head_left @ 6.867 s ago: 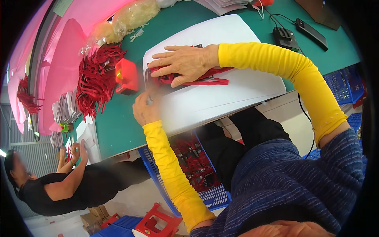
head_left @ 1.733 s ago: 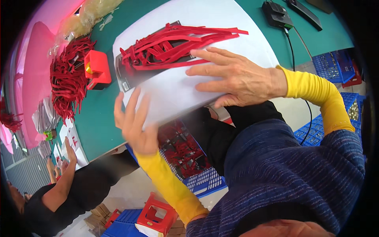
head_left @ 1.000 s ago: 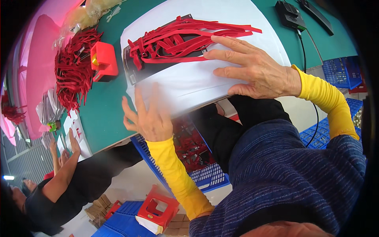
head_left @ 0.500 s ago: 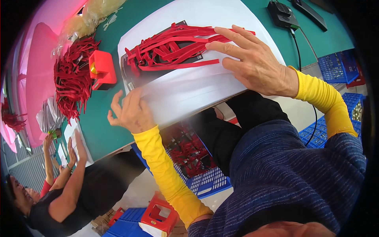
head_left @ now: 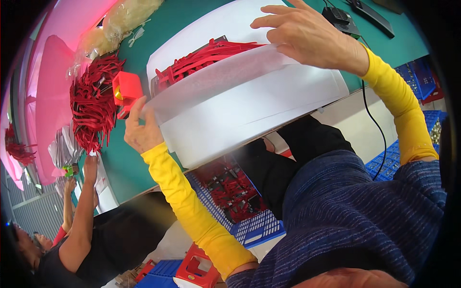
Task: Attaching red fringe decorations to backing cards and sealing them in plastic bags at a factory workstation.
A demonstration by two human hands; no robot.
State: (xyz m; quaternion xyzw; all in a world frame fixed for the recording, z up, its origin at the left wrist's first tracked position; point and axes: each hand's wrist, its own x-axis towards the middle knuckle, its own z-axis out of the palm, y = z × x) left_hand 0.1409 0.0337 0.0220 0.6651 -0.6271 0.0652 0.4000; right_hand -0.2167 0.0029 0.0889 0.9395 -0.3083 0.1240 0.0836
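A thin white paper sheet (head_left: 211, 81) slants up between my hands, folded partly over a bundle of red straps (head_left: 206, 56) on dark cards. The lower parts of the straps are hidden behind it. My left hand (head_left: 144, 128) pinches the sheet's left end, close to a red tape dispenser (head_left: 128, 89). At the far right end, my right hand (head_left: 314, 36) grips the sheet's edge low near the thumb, its other fingers stretched out over the paper. Underneath lie larger white sheets (head_left: 259, 110) on the green table (head_left: 129, 168).
Left of the dispenser lies a big heap of red straps (head_left: 93, 105). A black device (head_left: 340, 18) with a cable is at the back right. Below the table edge stands a blue crate (head_left: 254, 233) of red-strapped pieces. A co-worker (head_left: 77, 245) works at the left.
Both hands have raised the thin sheet's near edge and carried it away from me over the straps. My right hand moved farther back; my left hand shifted slightly left and up.
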